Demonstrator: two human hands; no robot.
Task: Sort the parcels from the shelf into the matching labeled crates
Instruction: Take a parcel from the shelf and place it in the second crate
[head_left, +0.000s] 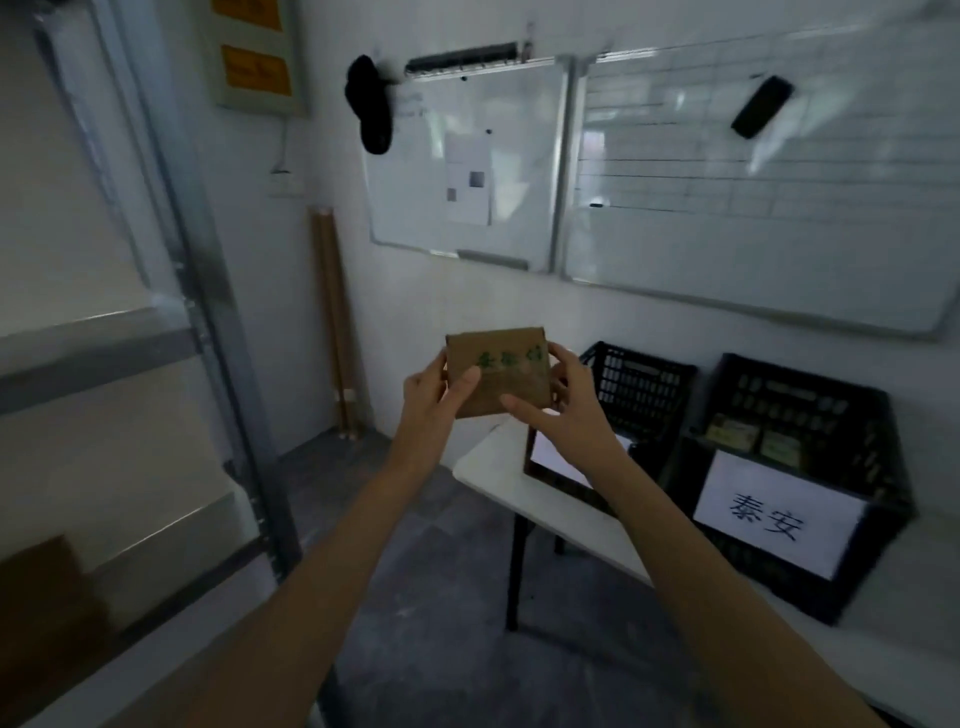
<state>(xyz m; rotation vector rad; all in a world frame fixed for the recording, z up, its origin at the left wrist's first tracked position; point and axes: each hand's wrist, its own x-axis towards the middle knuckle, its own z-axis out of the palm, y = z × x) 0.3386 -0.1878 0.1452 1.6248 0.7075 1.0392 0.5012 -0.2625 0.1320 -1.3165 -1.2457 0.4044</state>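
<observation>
Parcels: one brown parcel (496, 376) is held up, and at least two small boxes (753, 439) lie inside the right crate (810, 415).
Crates: two black ones, the left crate (641, 379) and the right crate, stand side by side on one white bench (488, 457) by the wall.
Hands: two, the left hand (434, 400) and the right hand (566, 410).
Boards: two whiteboards (462, 156) hang on the wall above the crates.
Grip: each hand's grip is clamped on the parcel, one on each side, with the thumbs on the front.
Where the parcel is: up in the air in front of the person, above the bench's left end and left of the crates.
Hard to see: the right arm hides most of the left crate's sign (558, 460), so its words cannot be read. The right crate's sign (774, 517) reads 泰安. The whole view is a bit blurry.
Parcel look: flat, square and brown like cardboard, with green writing across the front, too blurry to read.
</observation>
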